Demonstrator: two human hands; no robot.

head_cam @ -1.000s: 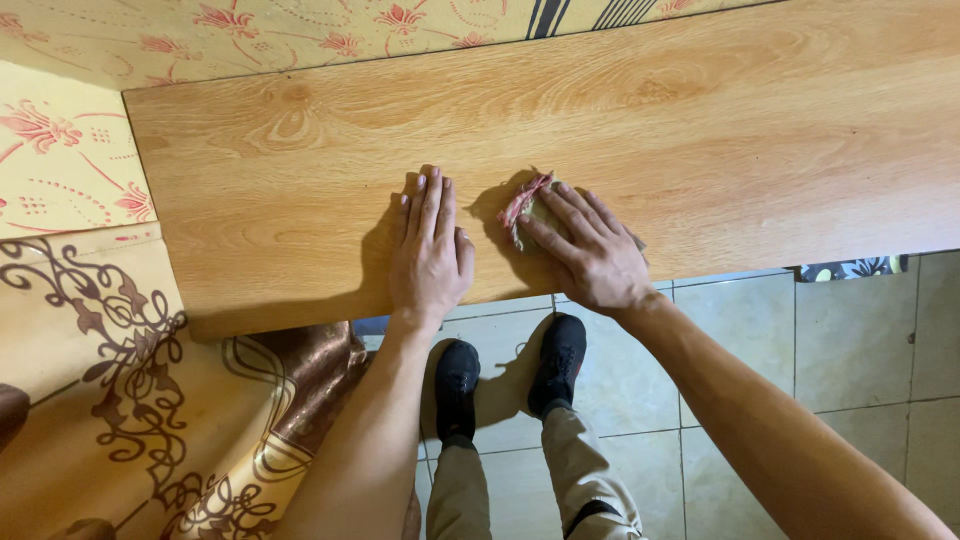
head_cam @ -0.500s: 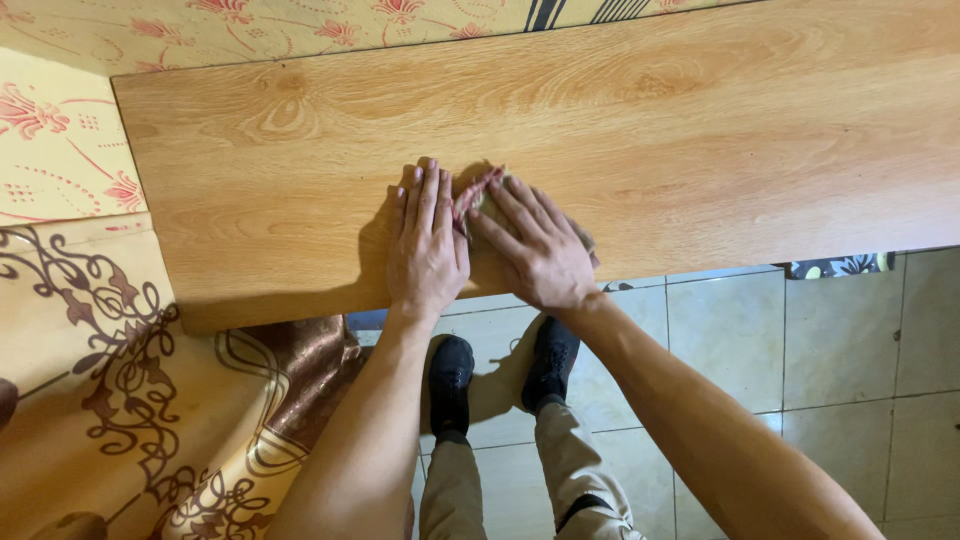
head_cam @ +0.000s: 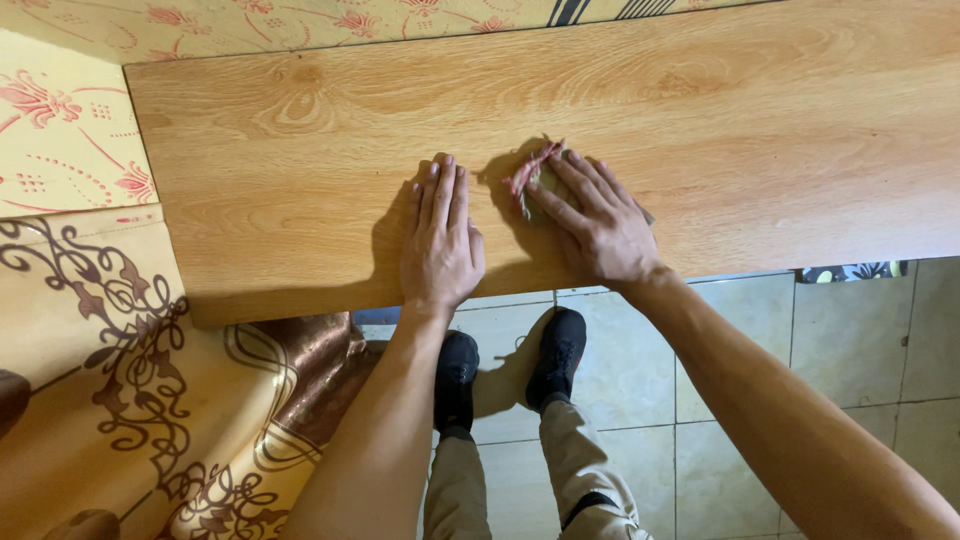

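The left hand (head_cam: pixel 440 245) lies flat, palm down, on the wooden surface (head_cam: pixel 760 120), fingers straight and close together, pointing away from the person. It holds nothing.

Just right of it, with a narrow gap between them, the right hand (head_cam: pixel 595 225) presses down on a small cloth (head_cam: pixel 528 178). Its fingers are spread over the cloth and angled toward the left hand, pinning it flat against the surface rather than pinching it. The cloth is mostly hidden under those fingers; a reddish edge and a pale greenish patch show past the fingertips, slightly farther from the person than the left hand's fingertips.

Both hands sit near the surface's near edge. Below that edge, a tiled floor (head_cam: pixel 850 340) shows, with the person's black shoes (head_cam: pixel 555 355) directly under the hands. Left of the surface lies a patterned fabric (head_cam: pixel 90 330) in yellow, with brown scrolls nearer the person and red flowers farther away.
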